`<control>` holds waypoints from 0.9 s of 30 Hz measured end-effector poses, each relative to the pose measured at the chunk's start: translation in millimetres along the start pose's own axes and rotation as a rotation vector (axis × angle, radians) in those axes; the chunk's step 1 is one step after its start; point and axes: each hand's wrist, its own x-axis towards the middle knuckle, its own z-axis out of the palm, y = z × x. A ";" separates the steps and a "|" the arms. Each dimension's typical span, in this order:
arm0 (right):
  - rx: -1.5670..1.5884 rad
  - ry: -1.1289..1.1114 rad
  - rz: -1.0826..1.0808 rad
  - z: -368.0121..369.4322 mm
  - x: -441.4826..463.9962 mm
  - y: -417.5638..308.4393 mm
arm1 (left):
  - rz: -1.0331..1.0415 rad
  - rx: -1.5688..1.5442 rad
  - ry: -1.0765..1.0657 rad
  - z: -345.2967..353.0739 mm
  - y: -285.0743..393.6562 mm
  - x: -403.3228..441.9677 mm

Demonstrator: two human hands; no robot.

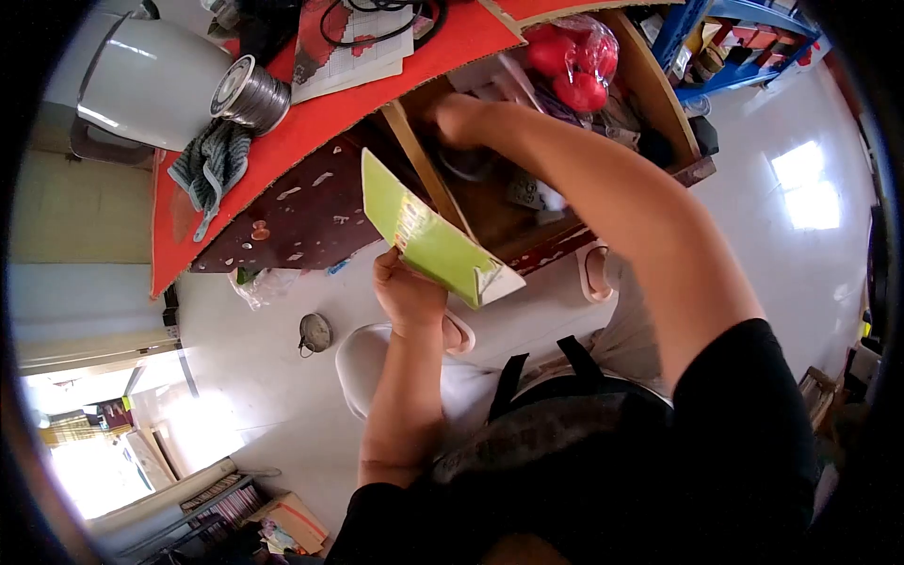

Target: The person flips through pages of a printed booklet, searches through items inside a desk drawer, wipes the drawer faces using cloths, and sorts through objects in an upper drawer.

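Observation:
My left hand (411, 294) grips a thin light-green booklet (428, 247) with a white edge, tilted in front of the drawer. The thumb lies against its near side. My right arm reaches across into an open wooden drawer (682, 141), and my right hand (459, 122) is deep at its left inner side. The fingers there are hidden, so I cannot see what they touch. Inside the drawer are red round things in a clear plastic bag (576, 64) and a small pale printed item (535, 194), among other clutter.
The red tabletop (367, 92) carries a spool of wire (250, 94), a grey cloth (213, 168), printed papers (353, 42), a black cable (363, 40) and a whitish rounded appliance (155, 85). A blue shelf (720, 47) stands at right. On the floor lies a round metal tin (315, 332).

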 end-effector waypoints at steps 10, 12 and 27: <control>0.555 0.377 0.196 -18.0 -74.2 -0.2 | 0.055 0.009 0.030 -0.4 14.7 2.3; 0.134 0.339 0.037 1.3 -68.4 -6.0 | 0.076 0.026 0.012 -3.3 18.4 2.0; -0.014 0.370 0.004 31.6 -67.8 -23.3 | 0.230 -0.105 -0.142 -13.2 42.1 -23.5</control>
